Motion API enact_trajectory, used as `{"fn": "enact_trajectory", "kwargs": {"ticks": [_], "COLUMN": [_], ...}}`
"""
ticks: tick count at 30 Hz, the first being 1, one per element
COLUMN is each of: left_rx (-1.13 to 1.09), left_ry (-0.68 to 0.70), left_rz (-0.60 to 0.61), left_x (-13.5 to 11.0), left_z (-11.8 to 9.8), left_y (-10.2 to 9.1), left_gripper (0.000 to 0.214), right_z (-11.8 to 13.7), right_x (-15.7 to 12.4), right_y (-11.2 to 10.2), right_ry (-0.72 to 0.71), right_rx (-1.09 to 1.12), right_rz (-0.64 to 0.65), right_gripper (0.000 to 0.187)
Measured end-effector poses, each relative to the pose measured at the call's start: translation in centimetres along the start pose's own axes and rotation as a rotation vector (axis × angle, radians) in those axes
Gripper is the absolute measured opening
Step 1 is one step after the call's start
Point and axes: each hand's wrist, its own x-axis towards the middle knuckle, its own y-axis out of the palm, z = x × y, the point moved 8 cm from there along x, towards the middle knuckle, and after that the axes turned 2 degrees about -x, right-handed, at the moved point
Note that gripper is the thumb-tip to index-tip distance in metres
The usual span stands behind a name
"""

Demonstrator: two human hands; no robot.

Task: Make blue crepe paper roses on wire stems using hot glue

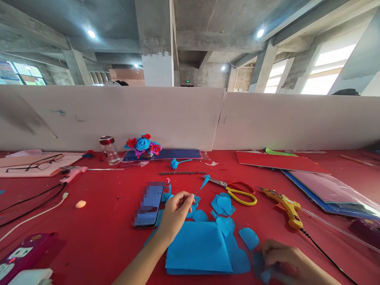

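Observation:
My left hand (177,211) is closed in a pinch above the table's middle. A thin stem runs from its fingertips to a folded blue paper tip (204,182). Low on the right, my right hand (285,259) is somewhat blurred, its fingers curled onto a blue paper petal (259,266). Between my hands lies a stack of blue paper (197,247). Around it are scattered loose blue petals, one single petal (248,238) close to my right hand and a small pile (222,204) farther back. Yellow-and-red-handled scissors (242,194) lie behind that pile.
A phone (149,204) lies left of my left hand. On the right rests a yellow glue gun (286,208) with its cord. Farther back stand a glass jar (109,150) and a paper flower bunch (144,145). A purple power strip (25,253) sits front left; a white partition (133,114) closes the back.

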Motion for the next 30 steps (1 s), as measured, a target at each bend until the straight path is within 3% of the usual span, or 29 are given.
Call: {"fn": "enact_trajectory", "kwargs": {"ticks": [3, 6, 9, 14, 20, 26, 30], "left_rx": [-0.007, -0.015, -0.024, -0.043, 0.056, 0.031, 0.048], "left_ry": [-0.002, 0.007, 0.005, -0.065, -0.120, -0.151, -0.136], "left_rz": [0.002, 0.000, -0.001, -0.040, -0.076, 0.056, 0.053], "left_x": [0.1, 0.1, 0.1, 0.3, 0.7, 0.5, 0.4], "left_z": [0.2, 0.1, 0.0, 1.1, 2.2, 2.6, 2.7], "left_y": [0.0, -0.1, -0.1, -0.2, -0.4, 1.1, 1.4], "left_gripper": [0.031, 0.030, 0.029, 0.030, 0.030, 0.028, 0.027], "right_z": [0.9, 2.0, 3.0, 4.5, 6.8, 7.5, 7.8], "right_x": [0.8, 2.6, 5.5, 10.5, 12.9, 12.6, 12.2], "right_y": [-0.3, -0.8, -0.6, 1.8, 5.0, 6.1, 4.5], "right_ry": [0.009, 0.049, 0.069, 0.142, 0.067, 0.023, -0.131], "right_rx": [0.051, 0.077, 0.290, 0.774, 1.068, 0.956, 0.599], "right_rz": [0.035, -0.016, -0.062, 0.008, 0.085, 0.071, -0.149], "right_gripper": [0.022, 0.023, 0.030, 0.043, 0.037, 0.035, 0.031]}}
